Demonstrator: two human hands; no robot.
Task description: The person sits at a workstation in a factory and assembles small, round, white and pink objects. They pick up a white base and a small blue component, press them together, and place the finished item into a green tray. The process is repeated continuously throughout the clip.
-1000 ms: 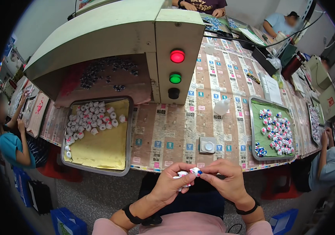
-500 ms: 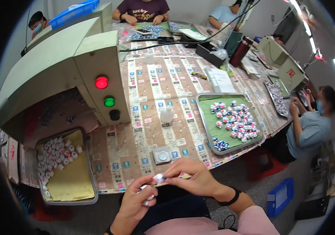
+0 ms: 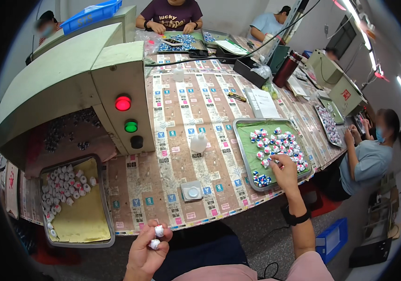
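My left hand [image 3: 147,250] is by the table's front edge, its fingers curled around two small white figurines, an upper figurine [image 3: 159,231] and a lower figurine [image 3: 154,244]. Over the tray with green lining [image 3: 252,122] at the right, my right hand [image 3: 285,174] has its fingertips pinched at a small white figurine among the others; the fingers partly cover it. Many white figurines with pink and blue marks [image 3: 280,137] lie in that tray. Smaller blue-and-white pieces [image 3: 261,179] are heaped in its near left corner.
A tray with yellow lining [image 3: 76,225] holds white pieces at the left, below a beige machine [image 3: 125,61] with red and green lights. A small white bottle [image 3: 198,143] and a little block with a round disc [image 3: 191,191] stand mid-table. A co-worker [image 3: 371,150] sits at the right.
My hands have parted. The right hand has gone from beside the left hand to the green-lined tray; the left has drawn slightly left and down, still holding figurines.
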